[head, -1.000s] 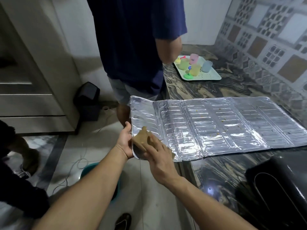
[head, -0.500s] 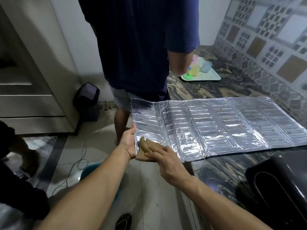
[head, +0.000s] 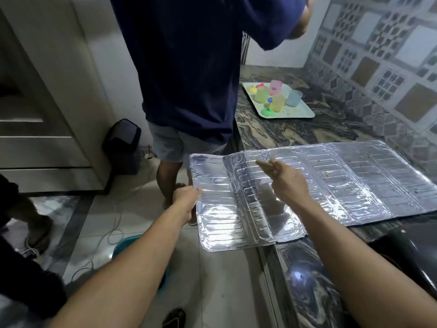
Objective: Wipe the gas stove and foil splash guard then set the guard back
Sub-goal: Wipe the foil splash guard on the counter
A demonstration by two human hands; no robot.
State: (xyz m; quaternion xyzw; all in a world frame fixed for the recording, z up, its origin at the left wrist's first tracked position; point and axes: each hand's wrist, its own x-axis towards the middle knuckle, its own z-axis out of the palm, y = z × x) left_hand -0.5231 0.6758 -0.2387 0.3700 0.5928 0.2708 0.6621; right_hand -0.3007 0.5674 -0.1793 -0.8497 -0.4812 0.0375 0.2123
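Note:
The silver foil splash guard lies flat on the dark marble counter, its left panels hanging past the counter edge over the floor. My left hand grips the guard's left edge. Over the second panel my right hand is shut on a brown cloth, of which only a tip shows beyond the fingers. Small orange specks dot the guard's right panels. The black gas stove shows at the lower right.
A person in a dark blue shirt stands close beyond the guard's left end. A white tray with several coloured cups sits further back on the counter. A teal basin, cables and a black bin are on the floor.
My right hand with the cloth has moved from the guard's near left corner up and right onto the second panel. My left hand still holds the left edge. The person shifted.

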